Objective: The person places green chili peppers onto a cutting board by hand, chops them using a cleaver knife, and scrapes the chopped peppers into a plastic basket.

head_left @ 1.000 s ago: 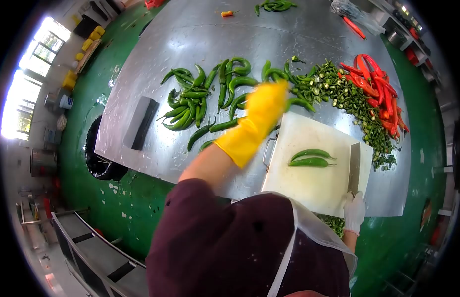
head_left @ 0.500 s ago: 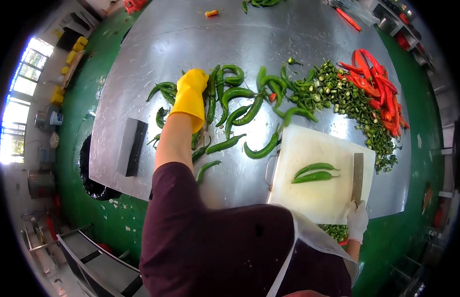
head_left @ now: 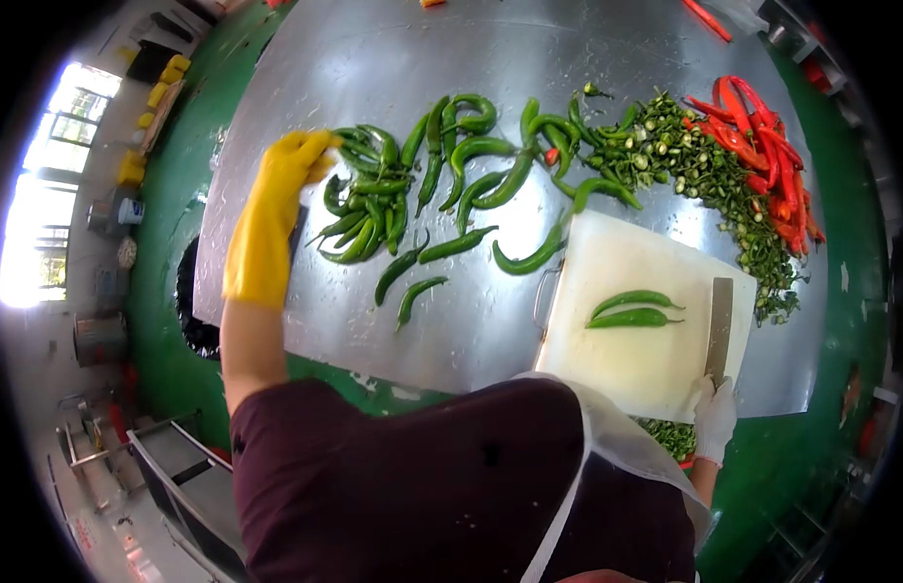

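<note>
My left hand (head_left: 294, 160), in a long yellow rubber glove, is at the upper left edge of a pile of green chili peppers (head_left: 374, 199). Its fingers are loosely bent beside the nearest peppers, and I see nothing held in them. My right hand (head_left: 714, 418), in a white glove, is closed round the handle of a kitchen knife (head_left: 721, 325). The knife's broad blade lies along the right side of a white cutting board (head_left: 616, 374). Two whole green chilies (head_left: 634, 318) rest side by side on the board, left of the blade.
More whole green chilies (head_left: 480, 151) lie across the metal table (head_left: 432, 340). Chopped green chili (head_left: 699, 185) forms a band behind and right of the board, next to long red chilies (head_left: 777, 165). A black-lined bin (head_left: 191, 325) stands beyond the table's left edge.
My left hand has moved left, from over the peppers to the outer edge of the pile. The green chilies there now lie bunched together in view. My right hand keeps hold of the knife.
</note>
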The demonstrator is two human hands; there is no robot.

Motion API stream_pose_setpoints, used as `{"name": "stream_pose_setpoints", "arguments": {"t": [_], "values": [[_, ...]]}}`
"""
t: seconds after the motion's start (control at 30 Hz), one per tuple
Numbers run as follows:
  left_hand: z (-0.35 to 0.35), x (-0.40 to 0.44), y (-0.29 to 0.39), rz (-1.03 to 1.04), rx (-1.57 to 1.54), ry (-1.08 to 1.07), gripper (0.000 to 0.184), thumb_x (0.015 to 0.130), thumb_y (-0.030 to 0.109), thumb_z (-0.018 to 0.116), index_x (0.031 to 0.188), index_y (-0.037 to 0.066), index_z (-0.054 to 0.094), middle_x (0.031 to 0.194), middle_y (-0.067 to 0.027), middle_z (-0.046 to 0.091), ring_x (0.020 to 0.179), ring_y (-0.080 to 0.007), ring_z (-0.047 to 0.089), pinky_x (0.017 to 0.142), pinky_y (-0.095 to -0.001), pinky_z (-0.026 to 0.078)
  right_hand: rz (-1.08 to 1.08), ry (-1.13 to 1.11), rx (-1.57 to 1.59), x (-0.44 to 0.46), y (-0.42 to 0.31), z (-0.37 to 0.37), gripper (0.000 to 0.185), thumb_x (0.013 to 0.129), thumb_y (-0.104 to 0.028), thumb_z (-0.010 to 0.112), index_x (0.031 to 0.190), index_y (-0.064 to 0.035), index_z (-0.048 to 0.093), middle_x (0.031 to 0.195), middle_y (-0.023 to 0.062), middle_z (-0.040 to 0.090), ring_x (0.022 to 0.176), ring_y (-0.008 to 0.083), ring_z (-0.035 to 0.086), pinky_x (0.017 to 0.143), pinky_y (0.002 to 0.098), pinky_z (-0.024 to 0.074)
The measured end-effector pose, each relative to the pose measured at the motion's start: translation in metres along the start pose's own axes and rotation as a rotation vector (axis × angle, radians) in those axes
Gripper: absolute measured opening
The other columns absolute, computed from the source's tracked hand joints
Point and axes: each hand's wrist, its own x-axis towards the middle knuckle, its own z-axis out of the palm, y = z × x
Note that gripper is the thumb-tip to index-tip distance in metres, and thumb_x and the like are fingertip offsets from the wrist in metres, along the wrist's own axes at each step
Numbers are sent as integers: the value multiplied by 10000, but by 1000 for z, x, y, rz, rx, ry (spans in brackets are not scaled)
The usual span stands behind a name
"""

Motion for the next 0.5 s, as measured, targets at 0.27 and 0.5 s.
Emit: {"name": "stream_pose_setpoints", "arguments": {"t": [0.27, 0.5], "values": [[-206, -214, -159, -646, 1354, -230, 557, 917, 261, 822, 1412, 79, 643, 1140, -135, 741, 996, -302, 734, 820, -400, 603, -40, -40, 11, 7, 4, -3, 420, 1084, -441, 526, 1211, -45, 588, 1068, 303, 720, 982, 534, 679, 844, 590, 526], [-135, -167, -131, 75, 1192, 337, 448, 1047, 416, 594, 1411, 169, 678, 1216, -227, 731, 1149, -433, 681, 987, -518, 539, 24, -65, -4, 12, 6, -3, 361, 1068, -360, 578, 1181, -18, 606, 1047, 297, 717, 1013, 527, 659, 898, 581, 500]]}}
